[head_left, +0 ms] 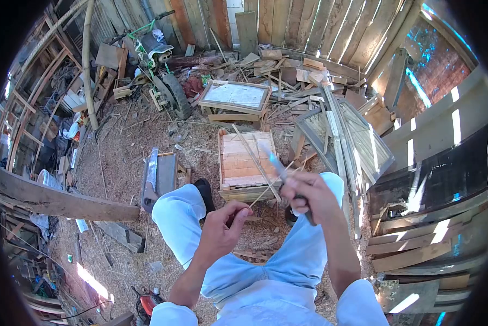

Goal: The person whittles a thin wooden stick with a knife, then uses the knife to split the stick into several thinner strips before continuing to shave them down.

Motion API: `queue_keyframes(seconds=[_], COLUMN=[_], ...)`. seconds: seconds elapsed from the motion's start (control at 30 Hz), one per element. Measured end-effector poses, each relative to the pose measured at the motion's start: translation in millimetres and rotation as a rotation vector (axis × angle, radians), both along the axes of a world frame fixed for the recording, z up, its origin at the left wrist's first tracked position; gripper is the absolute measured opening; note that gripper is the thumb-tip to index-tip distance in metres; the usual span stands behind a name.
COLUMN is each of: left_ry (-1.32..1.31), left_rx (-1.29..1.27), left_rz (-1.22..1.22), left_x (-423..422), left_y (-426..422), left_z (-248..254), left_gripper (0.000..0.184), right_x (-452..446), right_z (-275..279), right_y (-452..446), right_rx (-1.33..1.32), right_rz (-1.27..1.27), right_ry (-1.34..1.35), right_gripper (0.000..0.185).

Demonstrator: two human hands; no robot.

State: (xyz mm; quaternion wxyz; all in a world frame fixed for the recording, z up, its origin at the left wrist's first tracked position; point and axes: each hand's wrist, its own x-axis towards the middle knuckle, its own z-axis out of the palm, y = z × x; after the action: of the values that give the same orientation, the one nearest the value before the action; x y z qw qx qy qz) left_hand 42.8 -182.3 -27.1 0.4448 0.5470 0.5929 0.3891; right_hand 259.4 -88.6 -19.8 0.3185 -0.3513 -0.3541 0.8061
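My right hand [315, 196] is wrapped round the handle of a knife [275, 163], whose blade is blurred and points up and to the left. In my left hand [225, 225], thumb and fingers pinch the end of a thin wooden strip [262, 196]. That strip slants up to the right, towards the knife, and I cannot tell whether the blade touches it. Just beyond both hands, between my feet, stands a slatted wooden box [245, 155]. A longer thin stick [253, 154] lies diagonally across its top.
Left of my legs, a handsaw [151, 176] rests against a dark panel in a frame [169, 171]. Behind the box is a white-topped wooden frame [236, 95]. Scrap wood [287, 70] and a small motorbike [165, 81] are at the back. Long boards [339, 146] lean at right.
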Motion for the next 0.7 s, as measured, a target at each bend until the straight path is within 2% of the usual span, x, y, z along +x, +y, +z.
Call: queue_keyframes(seconds=[0.17,0.23,0.27,0.33,0.43,0.47,0.5,0.6,0.63,0.7], left_ry=[0.022,0.0,-0.021,-0.065,-0.141,-0.163,-0.167,-0.259,-0.293,-0.331], left_rx=[0.016,0.012,0.007,-0.016,-0.04,-0.031,-0.029,-0.088,-0.13,-0.172], left_rz=[0.005,0.016,0.031,0.073,0.114,0.11,0.107,0.085,0.054,0.02], left_x=[1,-5,-9,-18,-14,-9,-6,-5,-7,-10], left_y=[-3,-6,-8,-9,-3,2,5,4,4,1], left_z=[3,0,-2,-6,-16,-18,-19,-18,-14,-13], left_gripper=[0.012,0.013,0.014,0.014,0.014,0.015,0.015,0.017,0.018,0.018], right_x=[10,15,23,32,3,-6,-15,-29,-28,-26], right_z=[5,2,3,10,9,5,0,-6,-9,-7], right_y=[10,18,23,31,-2,-10,-16,-23,-21,-22], right_rx=[0.051,0.047,0.051,0.128,0.108,0.051,0.108,0.089,0.063,0.031], right_rz=[0.006,-0.139,-0.132,-0.274,-0.055,0.042,0.118,0.141,0.157,0.181], right_ry=[0.004,-0.06,-0.059,0.026,-0.17,-0.06,-0.07,0.023,0.016,0.03], right_gripper=[0.014,0.019,0.019,0.024,0.031,0.027,0.026,0.026,0.033,0.033])
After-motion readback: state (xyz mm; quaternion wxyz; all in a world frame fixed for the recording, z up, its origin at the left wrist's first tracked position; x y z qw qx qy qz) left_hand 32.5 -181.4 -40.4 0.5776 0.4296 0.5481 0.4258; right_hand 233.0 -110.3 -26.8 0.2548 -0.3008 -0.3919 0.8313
